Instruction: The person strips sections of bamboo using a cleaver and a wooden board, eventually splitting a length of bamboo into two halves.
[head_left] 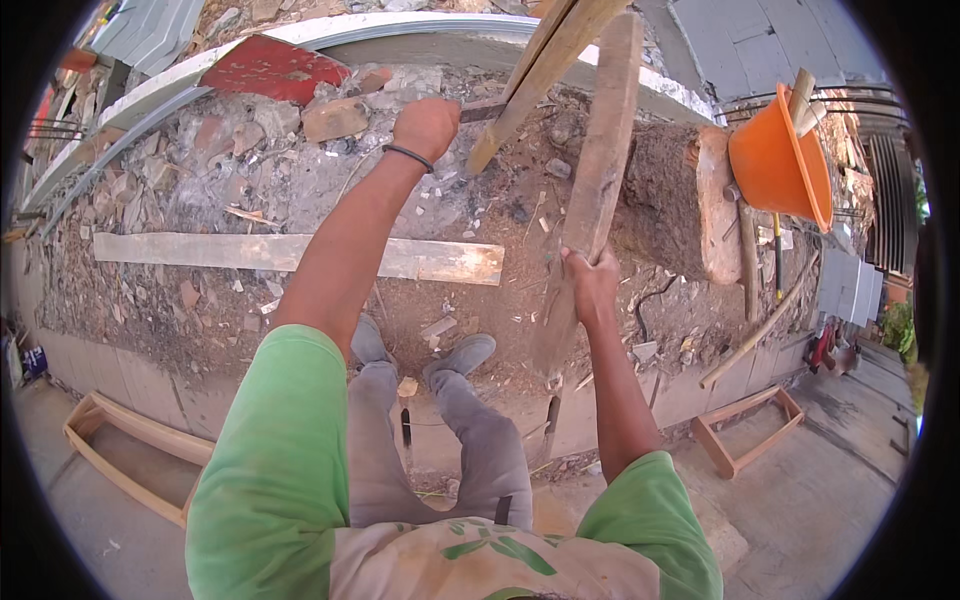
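My left hand (428, 128), with a dark band at the wrist, is closed in a fist around the end of a dark, flat, blade-like tool (483, 110). The tool's other end meets the upright wooden post (530, 85), and I cannot make out its exact kind. My right hand (592, 285) grips a long, rough wooden plank (602, 150) near its lower part. The plank slants upward and away, just right of the post. Below my left forearm, a pale flat board (440, 261) lies on the rubble.
A thick log (665, 200) lies right of the plank. Beyond it is an orange bucket (775, 155) with sticks in it. A brick (335, 119) and a red sheet (275, 70) lie at the far left. Wooden frames (735, 465) rest on the nearer paving. My shoes (462, 357) stand on loose dirt.
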